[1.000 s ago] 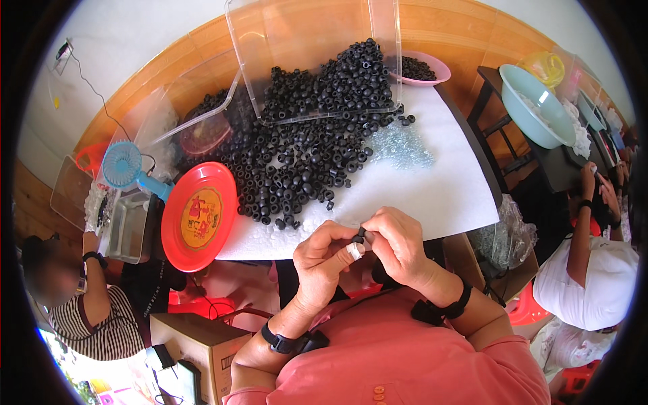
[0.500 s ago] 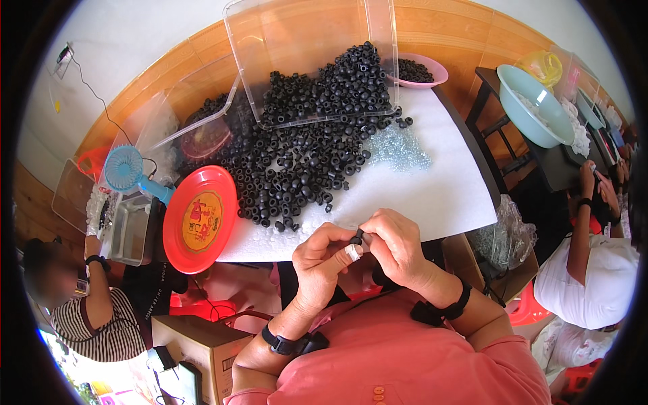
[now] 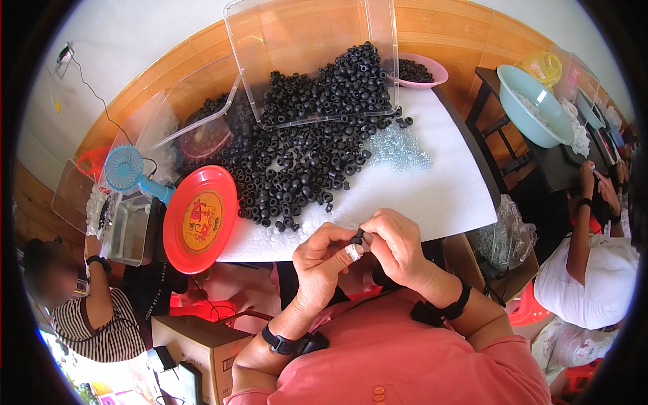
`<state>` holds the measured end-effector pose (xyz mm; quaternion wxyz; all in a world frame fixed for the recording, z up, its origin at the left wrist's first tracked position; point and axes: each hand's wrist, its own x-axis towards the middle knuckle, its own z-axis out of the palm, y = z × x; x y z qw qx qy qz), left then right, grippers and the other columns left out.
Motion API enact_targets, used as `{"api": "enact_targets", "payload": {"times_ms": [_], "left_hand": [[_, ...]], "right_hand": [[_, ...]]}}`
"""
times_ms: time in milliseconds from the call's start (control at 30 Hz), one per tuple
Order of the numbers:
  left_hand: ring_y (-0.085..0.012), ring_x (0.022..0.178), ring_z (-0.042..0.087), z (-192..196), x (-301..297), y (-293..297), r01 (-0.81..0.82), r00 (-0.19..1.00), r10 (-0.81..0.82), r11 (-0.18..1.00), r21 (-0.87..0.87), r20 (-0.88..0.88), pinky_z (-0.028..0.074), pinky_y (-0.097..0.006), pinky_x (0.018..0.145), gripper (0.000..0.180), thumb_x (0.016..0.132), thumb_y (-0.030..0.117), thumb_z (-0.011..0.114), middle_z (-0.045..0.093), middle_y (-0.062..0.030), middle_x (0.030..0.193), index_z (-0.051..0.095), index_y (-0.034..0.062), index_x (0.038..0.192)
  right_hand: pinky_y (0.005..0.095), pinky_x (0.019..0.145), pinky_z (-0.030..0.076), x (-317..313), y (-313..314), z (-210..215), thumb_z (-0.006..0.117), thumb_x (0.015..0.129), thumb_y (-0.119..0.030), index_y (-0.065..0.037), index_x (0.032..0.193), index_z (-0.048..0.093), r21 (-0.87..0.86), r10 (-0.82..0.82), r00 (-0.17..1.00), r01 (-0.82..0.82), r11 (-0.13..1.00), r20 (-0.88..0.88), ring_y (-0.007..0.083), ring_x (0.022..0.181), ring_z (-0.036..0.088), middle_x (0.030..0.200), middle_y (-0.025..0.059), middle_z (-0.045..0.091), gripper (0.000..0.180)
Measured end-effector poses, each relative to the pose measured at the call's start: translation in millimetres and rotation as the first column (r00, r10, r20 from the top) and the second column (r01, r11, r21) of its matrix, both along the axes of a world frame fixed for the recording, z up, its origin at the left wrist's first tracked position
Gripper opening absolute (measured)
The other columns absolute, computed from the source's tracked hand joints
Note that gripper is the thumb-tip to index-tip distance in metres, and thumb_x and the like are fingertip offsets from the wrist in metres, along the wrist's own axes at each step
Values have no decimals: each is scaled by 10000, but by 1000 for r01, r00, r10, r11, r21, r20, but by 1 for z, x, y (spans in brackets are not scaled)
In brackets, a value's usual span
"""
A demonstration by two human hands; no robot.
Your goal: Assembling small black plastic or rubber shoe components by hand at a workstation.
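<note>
Just off the table's near edge, my two hands meet over a small black ring-like part (image 3: 356,239). My left hand (image 3: 320,264) pinches it between thumb and forefinger; white tape wraps the thumb tip. Closed fingers of my right hand (image 3: 398,248) press against the same part from the right, hiding some of it. Beyond them a large heap of black parts (image 3: 290,172) spreads over the white table covering (image 3: 445,179). Many look like short hollow rings. Right of the heap lies a small pile of clear beads (image 3: 399,148).
A tilted clear bin (image 3: 310,125) holds more black parts. Left stand a red plate (image 3: 174,233) and a blue fan (image 3: 124,169). Behind is a pink bowl (image 3: 437,75). People sit at both sides, one in a striped shirt (image 3: 101,327), one in white (image 3: 574,283). Cardboard boxes flank me.
Almost nothing differs. My fingers shift very slightly around the black part; both hands stay in the same place.
</note>
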<state>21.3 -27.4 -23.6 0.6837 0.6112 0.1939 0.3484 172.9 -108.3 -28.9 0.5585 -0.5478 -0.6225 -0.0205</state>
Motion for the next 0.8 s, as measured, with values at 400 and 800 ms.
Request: {"api": "enact_targets", "payload": {"times_ms": [400,800], "left_hand": [[-63,731,583,1,0,0,8,1000,-8,1000,24,-5,445,-183,533,186,845,-29,732,642,-35,926,671,-9,1020],[-70,742,586,-1,-1,0,11,1000,-11,1000,21,0,447,-184,535,190,841,-41,728,638,-38,931,670,-13,1019]], "right_hand": [[411,574,426,-2,2,-2,554,734,83,-27,858,568,5,-14,999,14,1000,-40,314,621,534,707,103,529,167],[411,575,425,-1,1,-3,557,734,82,-27,867,568,2,-12,999,12,1000,-37,313,620,532,705,104,528,173]]}}
